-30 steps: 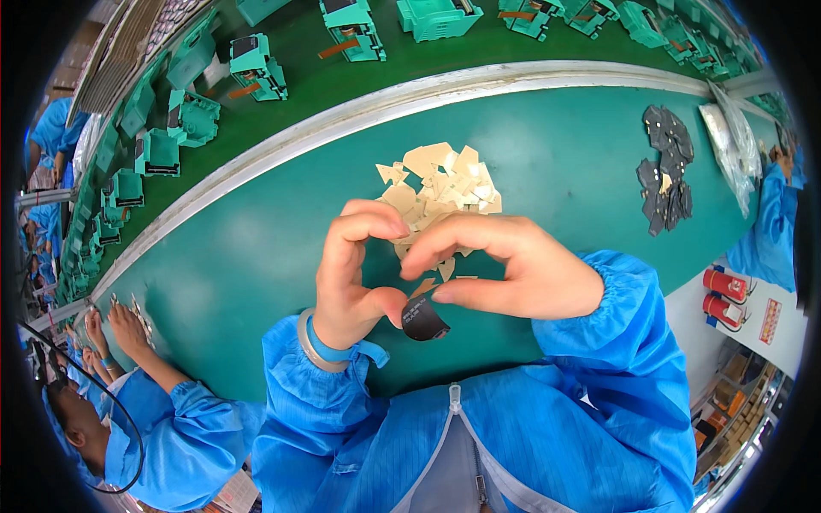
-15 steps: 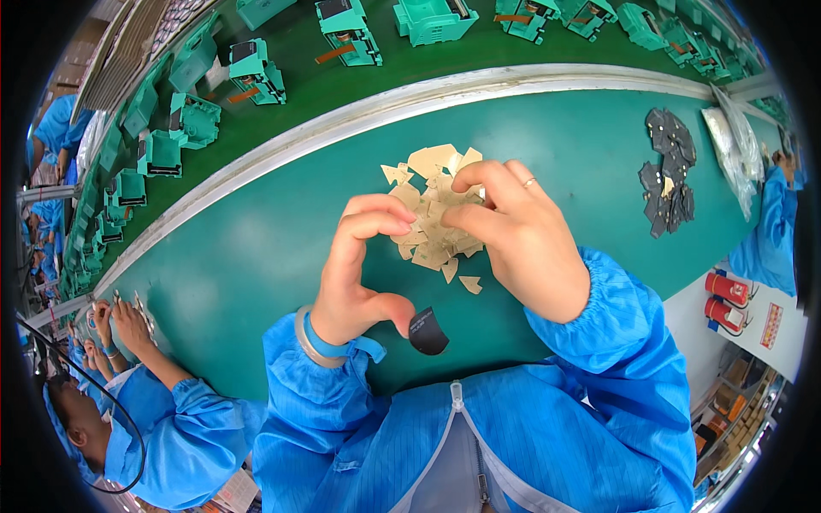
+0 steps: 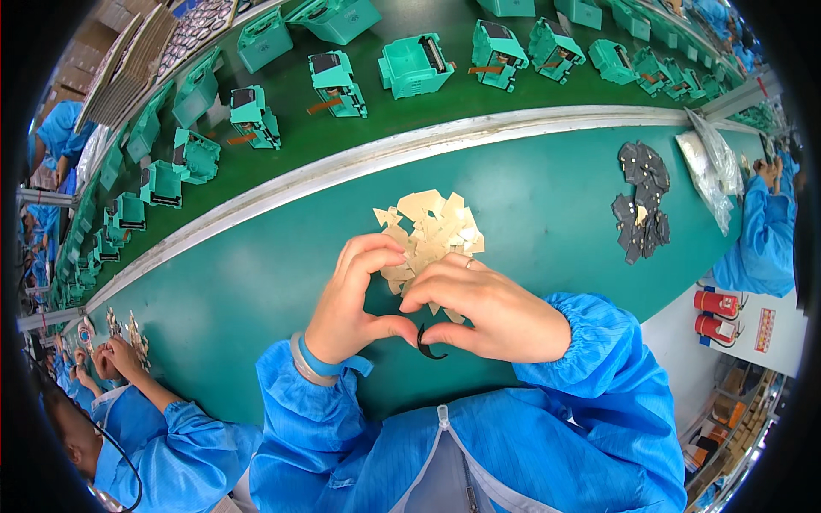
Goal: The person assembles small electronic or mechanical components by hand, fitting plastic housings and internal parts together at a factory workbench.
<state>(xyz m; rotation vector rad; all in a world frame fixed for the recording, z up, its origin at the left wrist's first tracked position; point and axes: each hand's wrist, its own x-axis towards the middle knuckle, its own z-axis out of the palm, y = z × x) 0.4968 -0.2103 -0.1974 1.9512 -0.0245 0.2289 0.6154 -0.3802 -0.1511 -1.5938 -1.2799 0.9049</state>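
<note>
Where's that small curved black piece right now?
In the head view, the small curved black piece is below centre, at the thumbs of the left hand and right hand, nearer the body than the pile of flat cream fragments.

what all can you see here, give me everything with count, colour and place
curved part: one, black, at both thumbs
cut pieces: many, cream, piled beyond the hands
flat pieces: several, dark grey, heaped on the right
table: one, green, under both piles
bag: at least one, clear, table's right end
rail: one, silver, beyond the table
housings: many, teal, beyond the rail
fire extinguishers: two, red, right
co-workers: several, blue clothing, left and right edges
wristbands: two, blue and pale, left wrist
left hand: one, bare, centre
right hand: one, bare, ringed, right of centre
</note>
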